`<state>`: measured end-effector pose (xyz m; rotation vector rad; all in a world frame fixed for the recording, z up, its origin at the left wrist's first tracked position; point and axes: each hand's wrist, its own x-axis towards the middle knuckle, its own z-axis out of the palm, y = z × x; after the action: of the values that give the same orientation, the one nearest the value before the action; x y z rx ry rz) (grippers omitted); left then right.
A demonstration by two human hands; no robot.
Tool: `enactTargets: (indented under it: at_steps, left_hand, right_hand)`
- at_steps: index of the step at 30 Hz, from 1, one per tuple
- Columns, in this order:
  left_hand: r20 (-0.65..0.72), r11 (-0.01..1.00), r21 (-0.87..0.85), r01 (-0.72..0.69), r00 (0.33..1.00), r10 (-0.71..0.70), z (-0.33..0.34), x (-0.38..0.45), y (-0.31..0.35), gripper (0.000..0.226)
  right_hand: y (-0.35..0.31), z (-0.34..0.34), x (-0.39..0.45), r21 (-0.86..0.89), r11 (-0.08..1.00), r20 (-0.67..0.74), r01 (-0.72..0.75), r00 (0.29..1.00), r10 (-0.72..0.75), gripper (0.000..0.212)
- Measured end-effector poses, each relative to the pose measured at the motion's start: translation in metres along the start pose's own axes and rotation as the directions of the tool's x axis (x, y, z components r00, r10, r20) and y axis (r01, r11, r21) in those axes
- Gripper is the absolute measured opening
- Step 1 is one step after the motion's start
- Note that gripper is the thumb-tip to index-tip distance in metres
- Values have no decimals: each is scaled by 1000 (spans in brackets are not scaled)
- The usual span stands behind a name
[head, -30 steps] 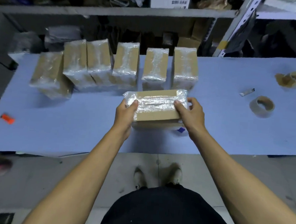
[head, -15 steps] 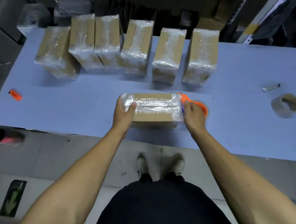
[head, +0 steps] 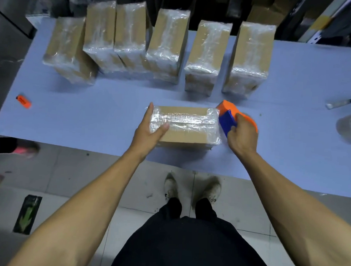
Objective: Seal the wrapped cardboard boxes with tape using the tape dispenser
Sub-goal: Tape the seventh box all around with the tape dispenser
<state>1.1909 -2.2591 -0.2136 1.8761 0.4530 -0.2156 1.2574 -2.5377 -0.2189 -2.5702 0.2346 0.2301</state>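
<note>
Your left hand [head: 150,129] rests flat-fingered on the wrapped cardboard box [head: 184,125] at frame centre on the counter [head: 110,109]. Your right hand [head: 241,136] clenches the tape dispenser [head: 228,113] at its right end. Risk: tape wrinkling on slick film if the box slides.

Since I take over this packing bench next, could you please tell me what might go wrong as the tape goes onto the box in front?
The left hand only rests on one end of the wrapped box, so a pull from the tape dispenser in the right hand might slide it. The box sits near the table edge and could slip off. Tape may grip poorly on the crinkled film.
</note>
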Motion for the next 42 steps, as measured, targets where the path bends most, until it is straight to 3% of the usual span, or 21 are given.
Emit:
enactTargets:
  at_steps: [3,5,8,12,15,17,20,22,24,25,27,28,30,32,38,42]
  left_hand:
    - [-5,1000,25,2,1000,-2,10,3,9,85]
    - [2,1000,25,5,1000,-6,19,6,15,84]
    - [11,1000,23,2,1000,-3,29,12,25,82]
    - [44,998,64,-10,999,7,41,22,37,80]
    - [79,990,132,-49,996,39,48,28,43,80]
    - [100,960,267,-88,993,63,50,31,45,82]
    - [139,827,560,-47,990,-38,47,32,49,84]
    - [182,782,620,-56,981,-74,40,31,52,79]
    - [132,850,518,-98,991,34,31,28,58,68]
    - [35,905,410,-114,993,109,27,26,62,60]
    - [-185,996,60,-68,980,78,23,20,75,39]
    - [-173,986,-169,2,985,-31,24,16,86,34]
    - [29,883,-444,153,987,-156,28,9,103,37]
    - [147,833,-518,197,979,-140,32,5,114,34]
    - [161,695,-673,252,967,-195,38,5,120,18]
    - [43,756,-612,232,964,-261,43,10,119,12]
  right_hand:
    - [5,-28,3,152,976,-27,-156,987,161,25]
    - [10,-48,3,194,968,-13,-157,987,163,30]
    - [12,-77,-3,32,999,-10,-37,999,38,57]
    - [1,-106,-3,-177,975,-53,137,988,-148,42]
    - [-18,-119,-4,-160,930,11,332,942,-335,33]
    - [-35,-119,-6,-96,884,78,457,889,-451,35]
    - [-64,-104,-10,-1,815,198,579,799,-567,38]
    - [-77,-95,-8,1,774,234,634,752,-616,34]
    - [-81,-97,0,40,770,241,637,742,-626,33]
    - [-80,-99,4,84,777,251,624,741,-623,35]
    - [-74,-106,11,166,792,280,588,742,-609,45]
    - [-72,-108,12,188,797,289,574,743,-603,50]
    - [-71,-107,12,197,798,295,569,742,-602,54]
    - [-72,-104,11,170,794,291,584,740,-607,53]
    - [-69,-103,14,141,791,289,595,740,-608,47]
    - [-74,-102,9,96,773,269,628,731,-627,41]
